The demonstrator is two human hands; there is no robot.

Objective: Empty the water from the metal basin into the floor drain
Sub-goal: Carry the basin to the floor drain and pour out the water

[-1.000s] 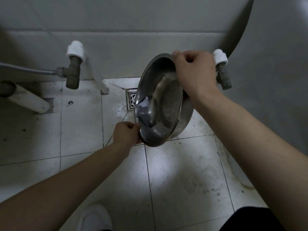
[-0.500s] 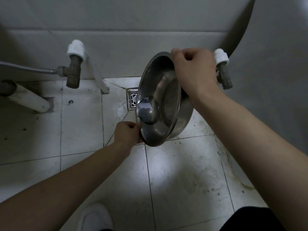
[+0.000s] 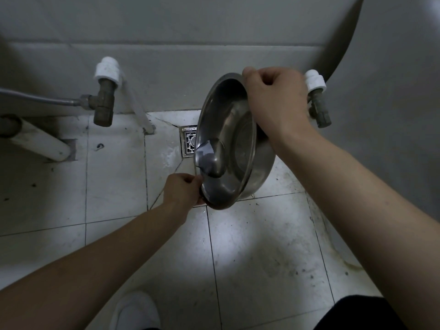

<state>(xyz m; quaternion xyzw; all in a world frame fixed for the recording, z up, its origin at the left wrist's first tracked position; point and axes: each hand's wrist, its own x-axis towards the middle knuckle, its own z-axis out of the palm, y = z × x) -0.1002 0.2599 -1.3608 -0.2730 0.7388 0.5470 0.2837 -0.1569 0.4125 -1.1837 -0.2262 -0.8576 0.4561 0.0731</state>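
The metal basin (image 3: 234,141), tipped steeply over the floor drain (image 3: 188,141), is pinched at its upper rim by the right hand (image 3: 276,101) and its lower rim by the left hand (image 3: 183,190), so pouring seems nearly finished and a last tilt is probably needed.

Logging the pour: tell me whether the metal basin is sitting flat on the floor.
No: the left hand and right hand grip the metal basin by its rim, steeply tilted above the floor drain.
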